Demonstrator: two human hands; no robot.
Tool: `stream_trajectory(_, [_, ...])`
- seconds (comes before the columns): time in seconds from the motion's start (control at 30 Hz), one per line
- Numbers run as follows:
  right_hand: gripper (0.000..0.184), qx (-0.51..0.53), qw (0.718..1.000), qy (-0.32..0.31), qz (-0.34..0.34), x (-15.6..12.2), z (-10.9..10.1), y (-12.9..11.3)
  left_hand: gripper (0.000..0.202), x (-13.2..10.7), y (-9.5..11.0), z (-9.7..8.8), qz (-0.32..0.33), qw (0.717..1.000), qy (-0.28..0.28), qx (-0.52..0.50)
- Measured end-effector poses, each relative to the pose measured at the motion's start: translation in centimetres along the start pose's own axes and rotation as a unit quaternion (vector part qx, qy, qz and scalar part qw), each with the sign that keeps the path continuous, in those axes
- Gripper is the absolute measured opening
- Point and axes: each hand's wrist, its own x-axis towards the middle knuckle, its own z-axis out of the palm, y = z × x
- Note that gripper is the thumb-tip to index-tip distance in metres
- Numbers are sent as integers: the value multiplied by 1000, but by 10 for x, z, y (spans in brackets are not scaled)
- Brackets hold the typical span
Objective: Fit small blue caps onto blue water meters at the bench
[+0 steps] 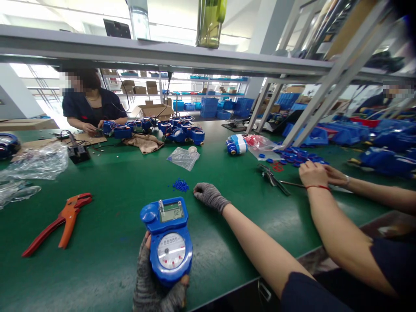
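My left hand (pixel 152 286), in a grey fingerless glove, grips a blue water meter (pixel 169 242) from below, near the table's front edge. The meter has a round dial and a small display that face up. My right hand (pixel 209 196), also gloved, rests knuckles-up on the green table (pixel 113 208) with its fingers curled under. It lies just right of a small heap of tiny blue pieces (pixel 180 185). Anything in its fingers is hidden.
Red-orange cutters (pixel 60 221) lie at the left, plastic bags (pixel 35 162) beyond them. A co-worker's bare hands (pixel 316 173) rest at the right near pliers (pixel 273 177) and blue caps (pixel 295 156). Another person (pixel 89 104) works on several blue meters (pixel 182 130) at the far side.
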Motion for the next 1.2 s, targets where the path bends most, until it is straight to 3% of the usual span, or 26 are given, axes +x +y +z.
stream_trajectory(0.57, [19,-45,999,5,17,-5,1,-6,93,2,2,-5,-26,999,-24,-13])
stream_trajectory(0.97, [17,-29,999,3,15,-4,0,-8,90,5,1,-6,0,1000,-21,-16])
stream_trajectory(1.07, [16,-3,1000,-1,-3,-18,-2,-16,91,10,2,-13,-27,999,-28,-37])
stream_trajectory(1.2, [12,120,989,-14,-81,-51,-10,-40,93,14,5,-21,-61,997,-31,-40])
